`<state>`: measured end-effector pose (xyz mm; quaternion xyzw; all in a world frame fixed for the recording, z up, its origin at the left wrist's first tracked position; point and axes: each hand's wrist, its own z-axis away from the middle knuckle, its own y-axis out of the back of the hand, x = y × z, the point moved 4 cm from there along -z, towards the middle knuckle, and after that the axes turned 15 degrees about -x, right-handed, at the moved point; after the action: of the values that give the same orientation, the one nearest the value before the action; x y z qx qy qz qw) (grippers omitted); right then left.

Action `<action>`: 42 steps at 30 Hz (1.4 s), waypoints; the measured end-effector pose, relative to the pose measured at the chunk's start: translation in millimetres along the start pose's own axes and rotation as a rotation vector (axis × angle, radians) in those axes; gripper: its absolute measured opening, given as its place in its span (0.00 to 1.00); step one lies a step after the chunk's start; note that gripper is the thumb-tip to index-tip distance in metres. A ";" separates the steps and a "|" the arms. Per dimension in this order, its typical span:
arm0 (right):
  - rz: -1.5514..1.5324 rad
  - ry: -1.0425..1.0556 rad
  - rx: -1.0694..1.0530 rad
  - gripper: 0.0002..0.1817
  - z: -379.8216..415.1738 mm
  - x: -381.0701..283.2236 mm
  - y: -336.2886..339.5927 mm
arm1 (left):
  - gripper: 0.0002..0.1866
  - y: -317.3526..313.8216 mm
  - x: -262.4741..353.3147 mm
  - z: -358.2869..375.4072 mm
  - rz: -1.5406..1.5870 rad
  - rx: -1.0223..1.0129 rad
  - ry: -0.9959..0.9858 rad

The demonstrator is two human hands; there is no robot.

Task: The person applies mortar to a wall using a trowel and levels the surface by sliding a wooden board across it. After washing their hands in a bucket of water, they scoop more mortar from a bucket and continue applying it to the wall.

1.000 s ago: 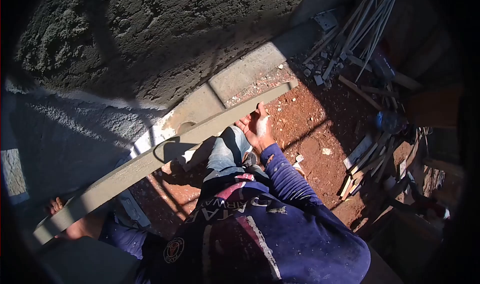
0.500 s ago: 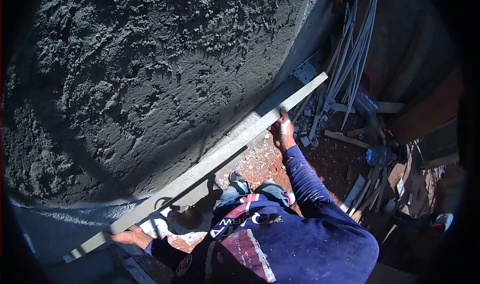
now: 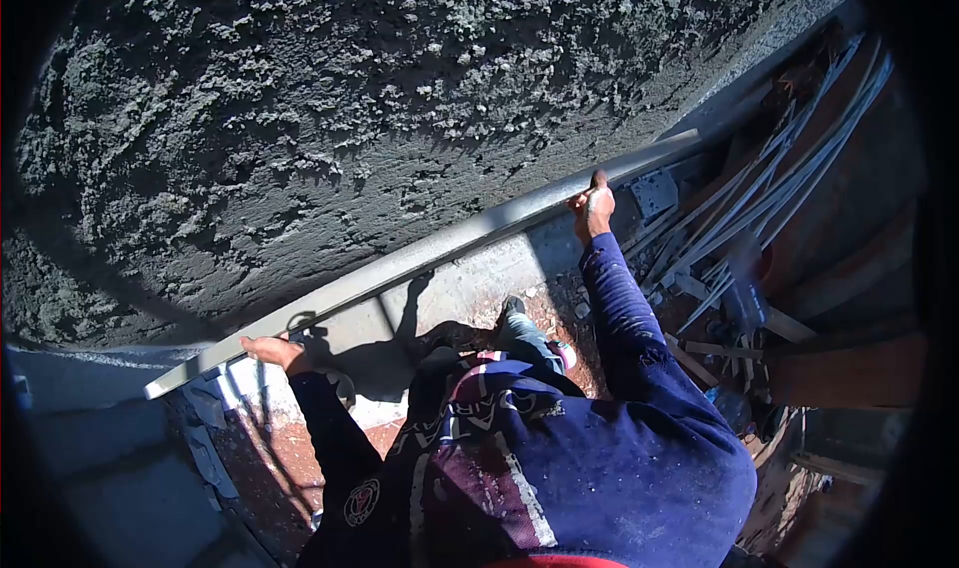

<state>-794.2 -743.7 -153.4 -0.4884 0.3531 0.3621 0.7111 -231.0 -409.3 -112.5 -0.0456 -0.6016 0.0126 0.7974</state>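
A long, pale straight bar point(image 3: 440, 247) lies slantwise against the lower part of a wall coated in rough grey mortar point(image 3: 330, 118). My left hand point(image 3: 273, 352) grips the bar near its lower left end, with the thumb along the edge and the other fingers hidden beneath. Farther up, toward the bar's right end, my right hand point(image 3: 593, 208) is closed on its lower edge. Smoothed mortar shows just above the bar, while rough, clumpy mortar covers the wall higher up.
Thin metal strips point(image 3: 769, 178) lean at the right. Wood scraps point(image 3: 724, 350) and rubble lie on the reddish ground below them. A grey block point(image 3: 654, 193) sits behind my right hand. Block-like masonry point(image 3: 110, 448) is at the lower left.
The bar now lies at a flatter slant in view, its left end higher. Both hands still hold it, and the view has turned, with the metal strips shifted right.
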 end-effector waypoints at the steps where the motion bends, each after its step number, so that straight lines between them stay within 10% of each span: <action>1: -0.022 -0.023 0.038 0.19 -8.7 1.9 7.2 | 0.34 -5.5 -10.9 3.2 0.017 -0.015 0.021; 8: -0.072 -0.176 0.076 0.09 -80.3 36.6 63.2 | 0.41 -40.1 -59.2 8.7 -0.053 0.028 0.037; 15: 0.050 -0.249 0.019 0.23 -92.3 35.0 53.7 | 0.35 -89.4 -38.4 26.7 0.162 -0.134 -0.078; 20: 0.141 -0.273 -0.119 0.35 -102.5 33.8 49.0 | 0.38 -46.9 -146.4 -93.5 -0.071 0.039 0.070; 23: 0.129 -0.246 -0.095 0.30 -109.9 37.8 55.2 | 0.48 -77.7 -41.3 11.9 0.128 -0.087 0.188; 30: 0.082 -0.054 0.081 0.22 -36.0 42.0 -17.0 | 0.36 -35.2 -9.6 -61.2 0.067 0.058 0.046; 36: -0.040 0.046 0.064 0.34 -41.5 -15.9 -9.9 | 0.38 -52.1 3.3 -56.3 0.094 -0.343 0.240; 39: -0.039 0.143 0.062 0.24 -82.1 -65.3 20.2 | 0.39 -71.1 -6.4 -14.8 0.061 -0.542 0.441; 42: -0.040 0.193 0.081 0.15 -85.6 -86.1 13.8 | 0.39 -105.7 32.5 60.6 0.140 -0.259 -0.086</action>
<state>-860.8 -836.1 -109.1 -0.4986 0.4245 0.2845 0.7002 -283.9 -508.6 -55.6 -0.1893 -0.6272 -0.0077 0.7555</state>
